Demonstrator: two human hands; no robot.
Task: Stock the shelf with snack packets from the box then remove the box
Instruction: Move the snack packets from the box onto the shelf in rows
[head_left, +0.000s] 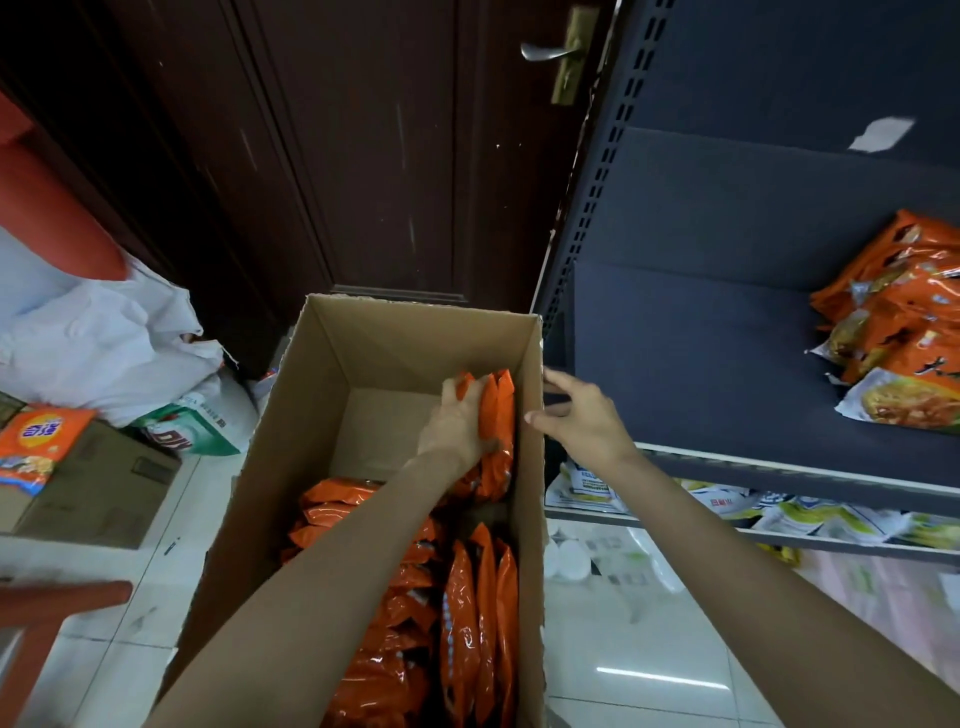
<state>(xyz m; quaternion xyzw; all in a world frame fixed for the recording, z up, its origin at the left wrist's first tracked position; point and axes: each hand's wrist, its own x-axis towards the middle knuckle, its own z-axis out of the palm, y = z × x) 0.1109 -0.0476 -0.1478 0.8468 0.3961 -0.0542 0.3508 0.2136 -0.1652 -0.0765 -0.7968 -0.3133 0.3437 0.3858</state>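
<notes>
- Nearest the camera, two bare forearms reach forward over a tall open brown cardboard box (311, 395) standing on the white tiled floor (649, 649).
- The near half of the box is packed with glossy orange snack packets (467, 634), some standing on edge against the right wall, others stacked flat to their left.
- Farther in, the left hand (454, 428) is inside the box, fingers curled around a small bunch of upright orange packets (496, 431) pressed against the right wall; a bare patch of the box bottom shows just left of them.
- The right hand (584, 415) hovers just outside the box's right wall, fingers loosely spread and gripping nothing, in front of the shelf edge.
- To the right stands a dark grey metal shelf unit (701, 353); a pile of orange and yellow snack packets (898, 322) already lies at the right end of its middle shelf, well apart from the box.
- The shelf below holds white and yellow packets (810, 519), blurred.
- On the left, an orange detergent bag (36, 441) rests on a smaller brown carton (104, 493), beside a white plastic bag (104, 332).
- Behind everything is a dark brown wooden door (363, 156) with a metal handle (550, 52).
</notes>
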